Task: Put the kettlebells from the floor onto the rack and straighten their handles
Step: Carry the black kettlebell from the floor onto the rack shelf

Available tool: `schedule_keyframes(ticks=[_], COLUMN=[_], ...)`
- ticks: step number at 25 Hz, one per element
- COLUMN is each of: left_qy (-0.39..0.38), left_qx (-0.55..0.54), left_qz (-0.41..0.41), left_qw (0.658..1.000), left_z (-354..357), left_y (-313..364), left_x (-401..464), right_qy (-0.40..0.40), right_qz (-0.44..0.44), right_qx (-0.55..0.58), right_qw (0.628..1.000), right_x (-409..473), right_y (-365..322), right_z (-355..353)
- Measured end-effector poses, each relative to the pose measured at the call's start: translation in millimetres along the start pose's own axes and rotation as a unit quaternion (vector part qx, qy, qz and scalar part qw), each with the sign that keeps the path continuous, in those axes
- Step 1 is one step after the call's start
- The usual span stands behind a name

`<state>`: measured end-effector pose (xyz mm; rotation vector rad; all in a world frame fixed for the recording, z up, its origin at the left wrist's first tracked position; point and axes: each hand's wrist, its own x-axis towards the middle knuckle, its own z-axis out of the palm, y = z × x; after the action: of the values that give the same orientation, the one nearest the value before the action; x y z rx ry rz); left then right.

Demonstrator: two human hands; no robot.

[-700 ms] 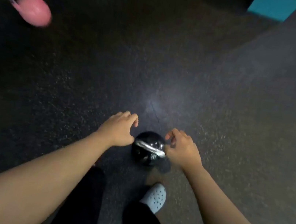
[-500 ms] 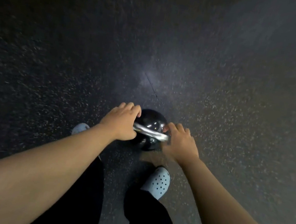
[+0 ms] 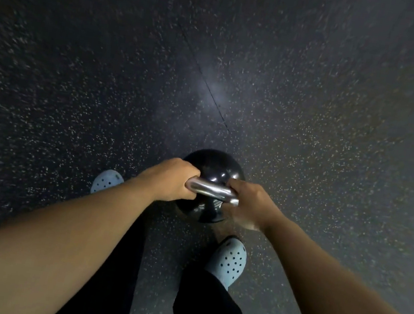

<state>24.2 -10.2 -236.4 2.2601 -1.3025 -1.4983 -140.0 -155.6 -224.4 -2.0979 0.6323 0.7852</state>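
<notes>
A glossy black kettlebell (image 3: 212, 168) with a shiny steel handle (image 3: 209, 188) is straight below me, just in front of my feet. My left hand (image 3: 170, 179) is wrapped around the left end of the handle. Closed on the right end of the same handle is my right hand (image 3: 247, 203). Whether the kettlebell rests on the floor or hangs just above it cannot be told. The rack is out of view.
Dark speckled rubber floor (image 3: 313, 119) fills the view, with a thin seam (image 3: 210, 92) running away from the kettlebell. My feet in pale blue perforated clogs stand behind it, left (image 3: 105, 182) and right (image 3: 229, 259).
Both hands went from hovering beside the handle to closing on its two ends. The view tilted down, so the pink and yellow kettlebells at the left left the frame.
</notes>
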Motion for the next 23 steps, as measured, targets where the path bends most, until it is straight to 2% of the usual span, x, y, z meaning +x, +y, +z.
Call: schedule_keyframes(ticks=[3, 9, 11, 17, 23], left_qy=[0.026, 0.120, 0.169, 0.299, 0.399], left_qx=[-0.036, -0.042, -0.028, 0.035, 0.090], left_qz=[-0.005, 0.015, 0.019, 0.019, -0.039], left_qw=[0.999, 0.992, 0.985, 0.953, 0.912], left_z=[-58, -196, -254, -458, -667], left_y=[6, -26, -50, -129, -245], left_x=[-29, -90, -111, -164, -197], right_qy=[0.042, 0.140, 0.169, 0.178, 0.200], right_qz=[-0.041, -0.136, -0.164, -0.252, -0.349], right_qx=[0.015, -0.052, -0.076, -0.116, -0.122], right_qw=[0.998, 0.979, 0.969, 0.944, 0.907], right_x=[1, 23, 47, 134, 276], right_y=[-51, -196, -256, -455, -651], right_z=[-45, -130, -162, -278, -373])
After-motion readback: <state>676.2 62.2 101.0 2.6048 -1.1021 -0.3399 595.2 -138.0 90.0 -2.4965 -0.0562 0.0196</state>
